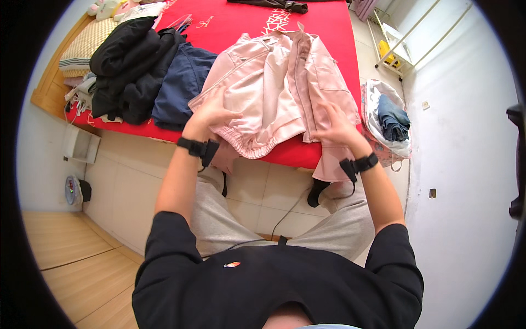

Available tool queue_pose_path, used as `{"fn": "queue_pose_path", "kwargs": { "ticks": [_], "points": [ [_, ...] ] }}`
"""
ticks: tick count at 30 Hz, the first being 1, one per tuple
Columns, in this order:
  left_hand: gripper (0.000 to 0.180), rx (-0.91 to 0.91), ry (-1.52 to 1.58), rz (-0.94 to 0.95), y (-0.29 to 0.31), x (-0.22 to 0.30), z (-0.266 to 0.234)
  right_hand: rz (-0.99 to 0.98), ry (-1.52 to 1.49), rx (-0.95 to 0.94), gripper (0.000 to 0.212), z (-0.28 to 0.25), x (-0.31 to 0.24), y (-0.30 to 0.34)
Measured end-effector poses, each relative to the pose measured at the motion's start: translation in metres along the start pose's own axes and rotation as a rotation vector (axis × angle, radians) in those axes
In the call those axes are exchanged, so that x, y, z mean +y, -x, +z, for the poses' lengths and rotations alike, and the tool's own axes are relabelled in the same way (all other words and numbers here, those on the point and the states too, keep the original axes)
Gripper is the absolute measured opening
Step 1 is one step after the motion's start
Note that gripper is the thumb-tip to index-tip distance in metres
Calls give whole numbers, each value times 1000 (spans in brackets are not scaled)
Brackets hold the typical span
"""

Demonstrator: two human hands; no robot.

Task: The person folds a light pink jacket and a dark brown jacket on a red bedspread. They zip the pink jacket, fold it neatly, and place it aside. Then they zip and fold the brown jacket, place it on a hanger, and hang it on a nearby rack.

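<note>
A pink jacket [252, 77] lies spread on a red bedspread [213, 22], its front open and its gathered hem toward me. One sleeve hangs over the bed's near edge by my right wrist. Over the jacket's left side is my left hand [212, 112], fingers apart. My right hand [337, 129] is over its right front panel, fingers spread. Neither hand grips the cloth; whether the fingertips touch it I cannot tell. Both wrists wear black straps.
Dark blue folded clothing [183, 82] and a black padded jacket [129, 66] are piled left of the pink jacket. A bag with jeans [393, 118] stands right of the bed. A white rack [392, 44] is behind it. A cable [285, 216] runs between my legs.
</note>
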State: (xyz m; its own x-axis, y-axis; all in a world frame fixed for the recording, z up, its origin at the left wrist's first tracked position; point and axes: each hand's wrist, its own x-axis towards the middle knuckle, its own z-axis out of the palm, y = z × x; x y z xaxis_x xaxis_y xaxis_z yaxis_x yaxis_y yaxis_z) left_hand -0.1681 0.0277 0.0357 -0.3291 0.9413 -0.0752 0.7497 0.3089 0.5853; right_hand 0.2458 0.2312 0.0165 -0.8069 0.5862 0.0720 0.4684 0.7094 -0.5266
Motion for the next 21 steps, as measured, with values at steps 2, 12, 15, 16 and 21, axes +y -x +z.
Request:
{"fn": "queue_pose_path", "kwargs": {
  "ticks": [2, 12, 15, 16, 21],
  "points": [
    [117, 311, -318, -125, 17, -13, 15, 78, 178, 58, 100, 8, 15, 29],
    [24, 551, 342, -155, 41, 1, -30, 316, -118, 457, 54, -55, 48, 21],
    [10, 641, 943, 89, 41, 55, -15, 61, -224, 179, 72, -7, -9, 12],
    [10, 635, 1135, 171, 42, 74, -8, -133, -135, 112, 77, 5, -25, 11],
    [17, 313, 529, 640, 37, 149, 78, -37, 3, 12, 56, 29, -41, 3]
  ]
}}
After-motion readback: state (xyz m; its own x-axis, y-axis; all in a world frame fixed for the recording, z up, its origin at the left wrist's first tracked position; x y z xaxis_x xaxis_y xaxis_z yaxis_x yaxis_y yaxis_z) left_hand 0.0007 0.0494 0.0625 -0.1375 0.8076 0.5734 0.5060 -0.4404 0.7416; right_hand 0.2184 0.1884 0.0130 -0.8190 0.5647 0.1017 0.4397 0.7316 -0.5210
